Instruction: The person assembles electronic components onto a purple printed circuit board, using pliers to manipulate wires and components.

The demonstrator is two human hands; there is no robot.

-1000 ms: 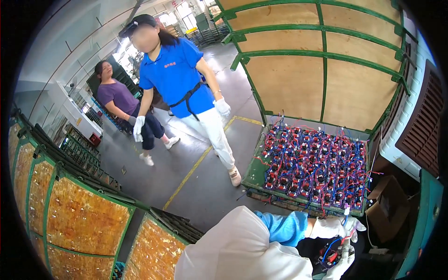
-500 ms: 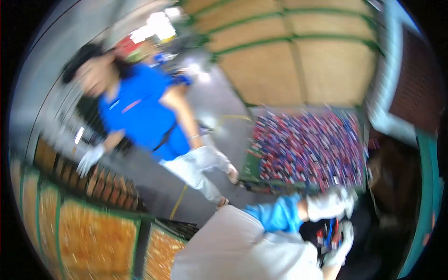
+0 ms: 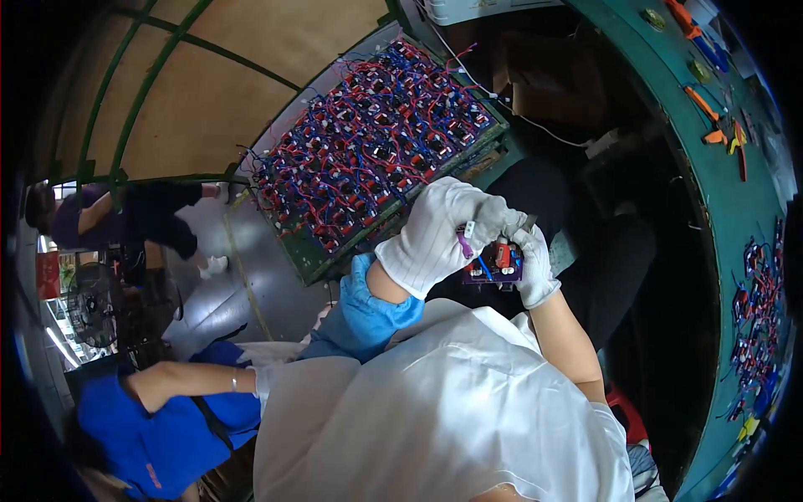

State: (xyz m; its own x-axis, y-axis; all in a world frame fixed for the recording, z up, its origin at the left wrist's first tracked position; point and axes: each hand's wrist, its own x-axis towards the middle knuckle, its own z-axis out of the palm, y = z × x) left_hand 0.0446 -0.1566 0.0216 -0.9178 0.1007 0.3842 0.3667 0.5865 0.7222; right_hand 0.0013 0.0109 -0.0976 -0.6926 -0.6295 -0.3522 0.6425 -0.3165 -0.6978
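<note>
A small purple circuit board [image 3: 512,272] with red and white parts and a blue wire is held in front of my lap. My right hand [image 3: 537,263], in a white glove, grips the board's right side. Over its upper left edge closes my left hand [image 3: 439,234], also gloved, with grey-coated fingertips bent together. A white connector on a purple wire [image 3: 466,243] shows beside the left fingers. Those fingers partly hide the board, so their exact grip is unclear. A small grey piece near the fingertips cannot be made out.
A shallow crate [image 3: 314,272] heaped with wired boards [image 3: 376,142] stands ahead. A green bench [image 3: 682,213] at right carries orange-handled pliers [image 3: 711,117] and more wired boards [image 3: 757,322]. A co-worker in blue [image 3: 201,410] is close at lower left; another person [image 3: 125,217] is farther off.
The view has swung, bringing the bench in at right. The co-worker in blue now appears lower left. My hands have come closer together around the board.
</note>
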